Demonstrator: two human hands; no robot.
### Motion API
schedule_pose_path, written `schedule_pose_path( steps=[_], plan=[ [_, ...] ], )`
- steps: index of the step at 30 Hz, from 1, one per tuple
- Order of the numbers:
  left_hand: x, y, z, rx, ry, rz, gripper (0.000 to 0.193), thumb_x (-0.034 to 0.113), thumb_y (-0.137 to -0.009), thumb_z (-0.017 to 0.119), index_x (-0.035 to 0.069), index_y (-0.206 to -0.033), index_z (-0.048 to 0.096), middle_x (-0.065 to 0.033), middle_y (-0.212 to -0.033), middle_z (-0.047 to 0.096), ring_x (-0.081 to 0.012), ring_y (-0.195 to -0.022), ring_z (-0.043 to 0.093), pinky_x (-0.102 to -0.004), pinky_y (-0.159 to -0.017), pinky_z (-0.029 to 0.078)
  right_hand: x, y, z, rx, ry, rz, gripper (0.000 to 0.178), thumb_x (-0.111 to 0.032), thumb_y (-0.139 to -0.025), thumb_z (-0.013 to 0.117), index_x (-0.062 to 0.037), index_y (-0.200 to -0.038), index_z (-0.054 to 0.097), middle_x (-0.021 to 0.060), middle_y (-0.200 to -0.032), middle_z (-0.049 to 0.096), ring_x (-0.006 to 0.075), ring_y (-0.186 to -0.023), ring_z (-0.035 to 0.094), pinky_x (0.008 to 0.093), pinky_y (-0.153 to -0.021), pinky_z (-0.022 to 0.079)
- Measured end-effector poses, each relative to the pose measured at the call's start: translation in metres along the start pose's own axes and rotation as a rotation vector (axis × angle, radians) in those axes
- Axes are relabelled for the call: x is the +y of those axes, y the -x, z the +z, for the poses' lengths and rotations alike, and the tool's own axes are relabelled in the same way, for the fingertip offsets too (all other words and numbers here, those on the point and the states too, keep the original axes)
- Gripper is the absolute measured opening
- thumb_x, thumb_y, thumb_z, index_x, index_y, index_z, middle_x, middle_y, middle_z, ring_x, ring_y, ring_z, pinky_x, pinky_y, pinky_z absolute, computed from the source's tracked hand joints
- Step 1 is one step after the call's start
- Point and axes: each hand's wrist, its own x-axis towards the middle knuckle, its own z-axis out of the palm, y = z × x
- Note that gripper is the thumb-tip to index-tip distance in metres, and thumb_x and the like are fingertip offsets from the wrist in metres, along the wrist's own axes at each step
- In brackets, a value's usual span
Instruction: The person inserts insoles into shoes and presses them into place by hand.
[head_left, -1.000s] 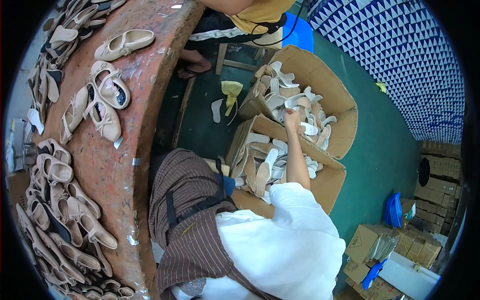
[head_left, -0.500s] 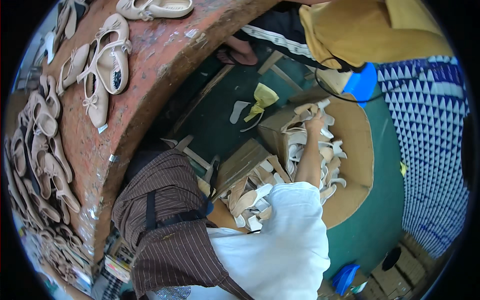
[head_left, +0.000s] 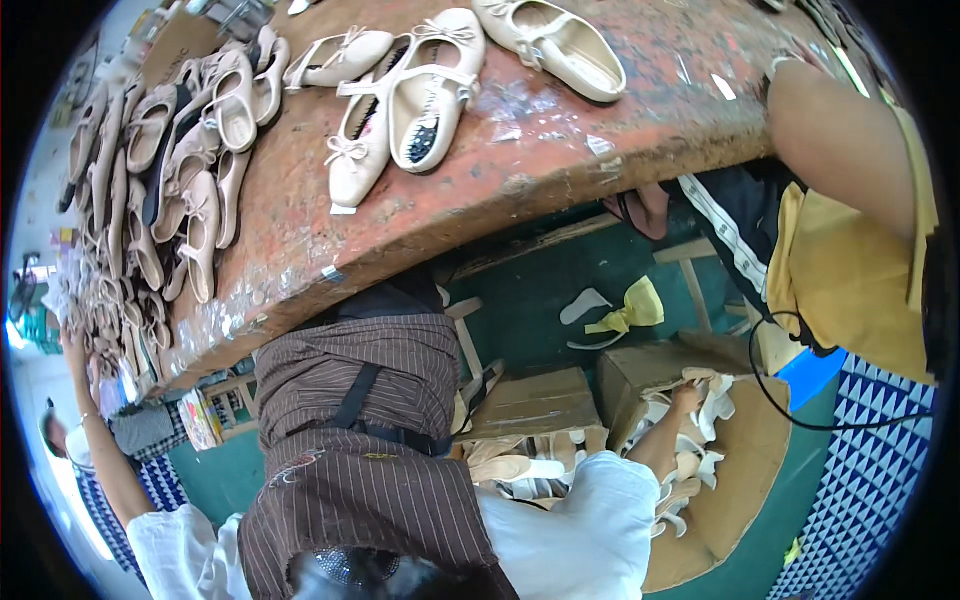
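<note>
Rust-red and badly scuffed, the worktable [head_left: 560, 150] bends across the upper half of the frame, cream bow-strapped shoes [head_left: 400, 110] lying loose near its top centre and a dense pile of paler ones [head_left: 150, 190] banked along its upper-left edge. Below it the floor is dark green, with a yellow scrap [head_left: 630, 310] and a white sole piece [head_left: 585, 303] lying under the table.

Right of centre, the right hand [head_left: 686, 398] reaches down into an open cardboard box [head_left: 740, 480] filled with pale shoe parts [head_left: 700, 440]; its fingers are sunk among them, so I cannot tell whether they have closed on a piece or only touch them. From this I judge the step to be picking stock out of the box. Next it would need a sure grip on one piece, lifted clear of its neighbours without dragging them along.

Far lower left, the left hand [head_left: 75, 345] is raised beside the table's edge, near the piled shoes; its grip is too small to read.

A second person in yellow [head_left: 850, 270] stands at the upper right.
</note>
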Motion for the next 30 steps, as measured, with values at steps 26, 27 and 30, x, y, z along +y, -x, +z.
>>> schedule_pose_path(
  steps=[26,27,30],
  plan=[
    [0.612,0.188,0.247,-0.409,0.375,0.688,0.100,0.065,-0.074,0.077,0.012,-0.151,0.042,-0.0241,-0.164,0.020,-0.0402,-0.152,0.020,-0.0556,-0.120,0.028,0.047,0.208,-0.347,0.631,-0.729,0.686,0.028,-0.015,-0.085,0.071,0.0005,-0.107,0.077,0.0157,-0.089,0.076,0.0260,-0.082,0.071,0.0380,-0.076,0.056],
    [0.631,0.194,0.256,-0.461,0.371,0.652,0.105,0.068,-0.071,0.078,0.012,-0.152,0.042,-0.0237,-0.166,0.014,-0.0405,-0.154,0.014,-0.0598,-0.119,0.027,0.036,0.218,-0.378,0.632,-0.733,0.653,0.029,-0.012,-0.085,0.071,0.0026,-0.110,0.075,0.0155,-0.091,0.076,0.0238,-0.084,0.070,0.0355,-0.077,0.056],
    [0.659,0.205,0.274,-0.599,0.350,0.540,0.096,0.054,-0.071,0.081,0.015,-0.150,0.045,-0.0229,-0.168,0.000,-0.0480,-0.153,0.007,-0.0724,-0.112,0.028,-0.016,0.246,-0.463,0.714,-1.040,0.479,0.024,-0.002,-0.091,0.065,0.0034,-0.113,0.074,0.0109,-0.096,0.074,0.0161,-0.089,0.067,0.0277,-0.076,0.054]
  ],
)
